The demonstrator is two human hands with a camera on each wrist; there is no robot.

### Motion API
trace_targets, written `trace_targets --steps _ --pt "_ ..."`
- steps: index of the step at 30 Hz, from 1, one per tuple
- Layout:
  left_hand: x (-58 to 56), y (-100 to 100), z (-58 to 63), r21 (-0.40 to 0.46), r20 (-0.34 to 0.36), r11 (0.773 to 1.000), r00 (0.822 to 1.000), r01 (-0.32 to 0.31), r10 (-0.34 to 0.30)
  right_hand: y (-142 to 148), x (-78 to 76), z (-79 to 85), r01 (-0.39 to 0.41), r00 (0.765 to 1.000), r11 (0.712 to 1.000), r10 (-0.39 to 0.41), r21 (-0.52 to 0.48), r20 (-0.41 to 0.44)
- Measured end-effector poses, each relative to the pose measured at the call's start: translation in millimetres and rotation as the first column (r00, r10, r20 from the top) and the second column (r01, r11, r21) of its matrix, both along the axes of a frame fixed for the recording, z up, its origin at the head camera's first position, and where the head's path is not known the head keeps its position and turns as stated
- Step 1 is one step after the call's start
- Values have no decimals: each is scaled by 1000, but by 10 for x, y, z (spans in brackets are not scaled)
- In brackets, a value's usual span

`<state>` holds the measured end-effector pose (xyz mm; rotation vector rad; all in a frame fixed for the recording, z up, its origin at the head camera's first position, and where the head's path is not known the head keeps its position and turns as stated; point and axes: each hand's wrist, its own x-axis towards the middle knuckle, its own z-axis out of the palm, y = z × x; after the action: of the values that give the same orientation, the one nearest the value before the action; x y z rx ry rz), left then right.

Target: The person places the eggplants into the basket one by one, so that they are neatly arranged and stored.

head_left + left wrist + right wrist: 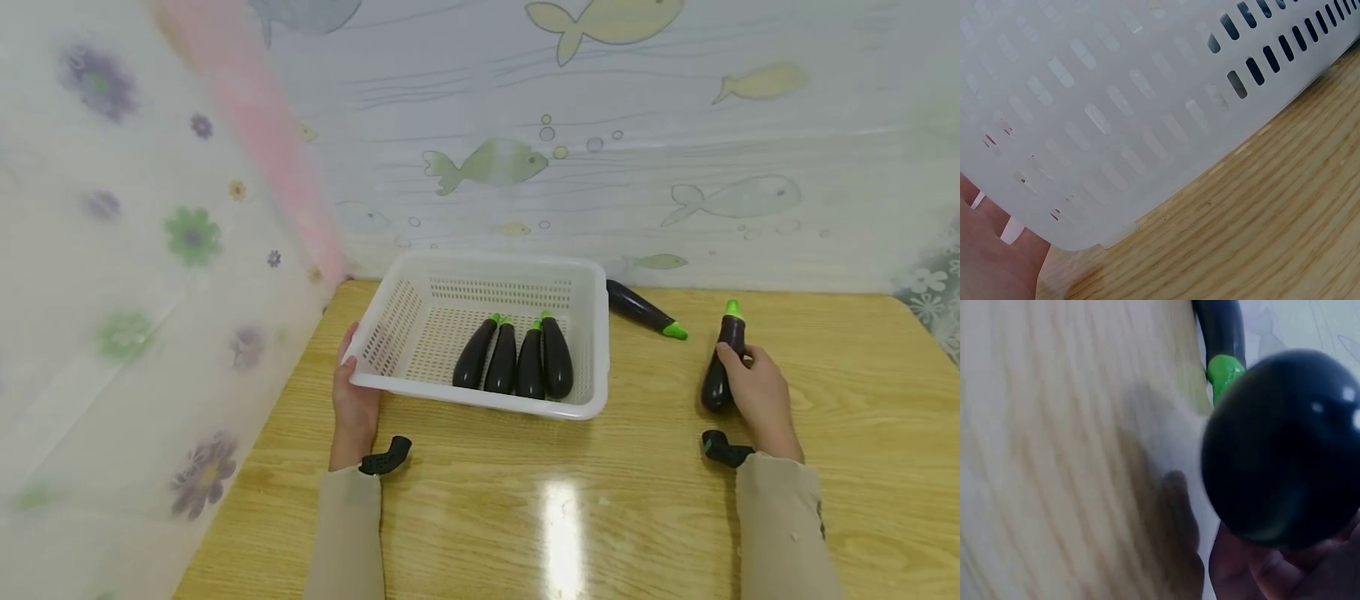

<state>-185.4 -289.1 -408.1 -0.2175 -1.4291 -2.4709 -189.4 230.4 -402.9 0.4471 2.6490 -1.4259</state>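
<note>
Basket (420,390): white, near worktop's (645,500) back-left corner; slotted outer wall close only in left wrist view.
Four eggplants (501,367): in basket, countable only in head view.
Left hand (356,410): gripping basket's left rim.
Right hand (761,396): clamped round held eggplant (717,379), toward worktop's right edge; rounded end foremost in right wrist view.
Loose eggplant (641,309): near back edge, beside basket.

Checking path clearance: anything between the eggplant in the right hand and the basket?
Only the right rim of the white basket. The loose eggplant lies just behind the direct line from the held eggplant.
</note>
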Motion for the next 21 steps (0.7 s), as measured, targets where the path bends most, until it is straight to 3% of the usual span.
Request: trace_targets --steps 21 --pt "-6 -5 -17 -16 -3 1000 1000 -7 7 -140 -29 121 -35 999 997 33 -67 -27"
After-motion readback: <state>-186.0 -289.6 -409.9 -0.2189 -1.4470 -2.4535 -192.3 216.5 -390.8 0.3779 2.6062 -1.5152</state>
